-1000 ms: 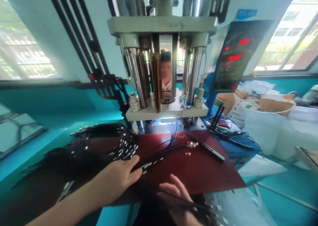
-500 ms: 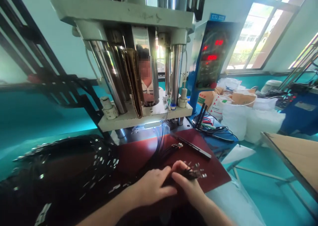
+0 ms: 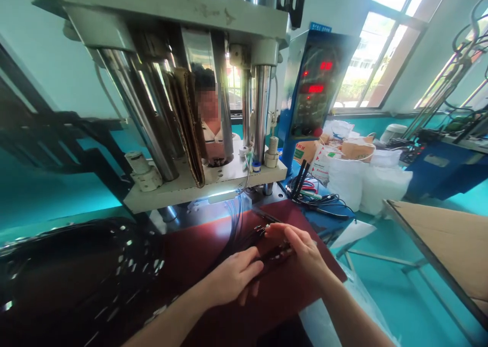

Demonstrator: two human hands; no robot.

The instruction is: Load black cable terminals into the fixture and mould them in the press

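My left hand (image 3: 232, 278) clasps a bundle of black cables (image 3: 275, 258), its long axis running rightward and away toward my nearer-the-tips right hand (image 3: 307, 250), grip unclear on my feed.

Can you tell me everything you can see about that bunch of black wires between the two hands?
The bunch is made of thin, dark wires, which look plastic-coated, with small shiny bits, probably metal, toward the right hand. It slants slightly up to the right, in front of the red-brown board; I can't tell if it touches the board. The left hand seems to hold it. The right hand curves around its far end, maybe touching. It's too blurry to count the wires.
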